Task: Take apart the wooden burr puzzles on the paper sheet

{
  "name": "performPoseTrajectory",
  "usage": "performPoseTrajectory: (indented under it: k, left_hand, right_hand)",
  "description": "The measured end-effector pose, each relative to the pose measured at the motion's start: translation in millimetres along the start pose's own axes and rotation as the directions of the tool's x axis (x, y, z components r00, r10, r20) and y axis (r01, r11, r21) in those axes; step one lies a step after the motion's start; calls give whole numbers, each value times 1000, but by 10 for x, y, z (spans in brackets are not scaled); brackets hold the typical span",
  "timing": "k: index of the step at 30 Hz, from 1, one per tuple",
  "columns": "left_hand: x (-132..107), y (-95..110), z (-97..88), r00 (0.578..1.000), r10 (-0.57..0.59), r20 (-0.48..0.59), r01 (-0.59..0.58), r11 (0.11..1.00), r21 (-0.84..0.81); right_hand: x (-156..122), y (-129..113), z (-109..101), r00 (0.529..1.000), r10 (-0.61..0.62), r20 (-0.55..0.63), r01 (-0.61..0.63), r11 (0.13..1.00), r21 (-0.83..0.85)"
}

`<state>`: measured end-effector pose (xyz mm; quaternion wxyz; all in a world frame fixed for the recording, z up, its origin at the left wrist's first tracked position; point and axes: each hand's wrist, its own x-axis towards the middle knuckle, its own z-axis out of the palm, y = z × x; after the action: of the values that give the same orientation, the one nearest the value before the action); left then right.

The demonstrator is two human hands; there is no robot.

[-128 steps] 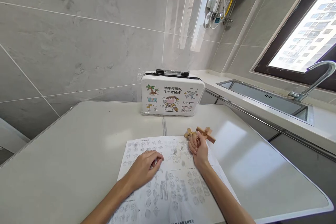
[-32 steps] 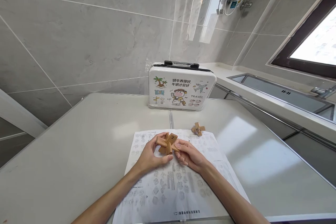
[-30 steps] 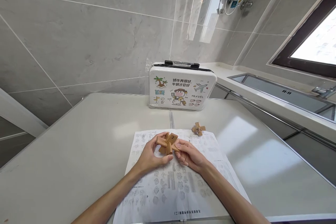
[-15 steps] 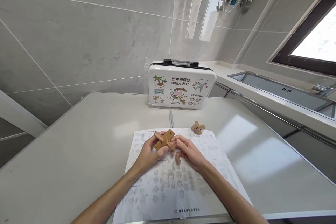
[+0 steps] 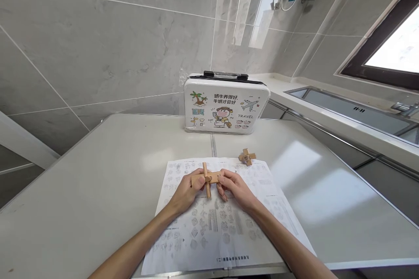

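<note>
Between both hands is a wooden interlocking puzzle, made of a flat block with a round rod crossing it. My left hand grips the block's left end, thumb pressed on top near the rod. My right hand pinches the right end between thumb and fingers, its lower fingers curled beneath. The rod points away from me, standing out on both sides of the block. Beneath the hands lies a printed sheet with small diagrams. A second wooden puzzle, cross-shaped, rests at the sheet's far right edge.
A white cartoon-printed case with a black handle stands at the back of the white table. To the right is a counter with a sink and a faucet. A grey tiled wall rises behind.
The held puzzle has been turned, so its block now lies crosswise and the rod points away from me. My right hand has closed on the block's right end.
</note>
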<state>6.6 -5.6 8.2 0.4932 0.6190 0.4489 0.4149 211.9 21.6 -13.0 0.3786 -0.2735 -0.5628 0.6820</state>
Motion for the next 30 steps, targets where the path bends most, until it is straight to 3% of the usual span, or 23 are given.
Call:
performPoseTrajectory:
  k: [7,13,19,30]
  left_hand:
    - [6,-65,5,998,-17,-54,16,1000,-26]
    - [30,-34,-33,999,-38,20,41,978,-207]
    - [54,-89,-72,997,13,78,10,959,-283]
    - [28,-84,-101,994,85,61,-75,985,-154]
  right_hand:
    - [-36,-30,66,1000,-13,27,19,972,-236]
    - [-67,-23,110,989,-140,47,143,831,-538]
    - [-56,53,62,974,-228,13,186,759,-624]
    - [-56,74,37,970,-243,4,186,729,-659]
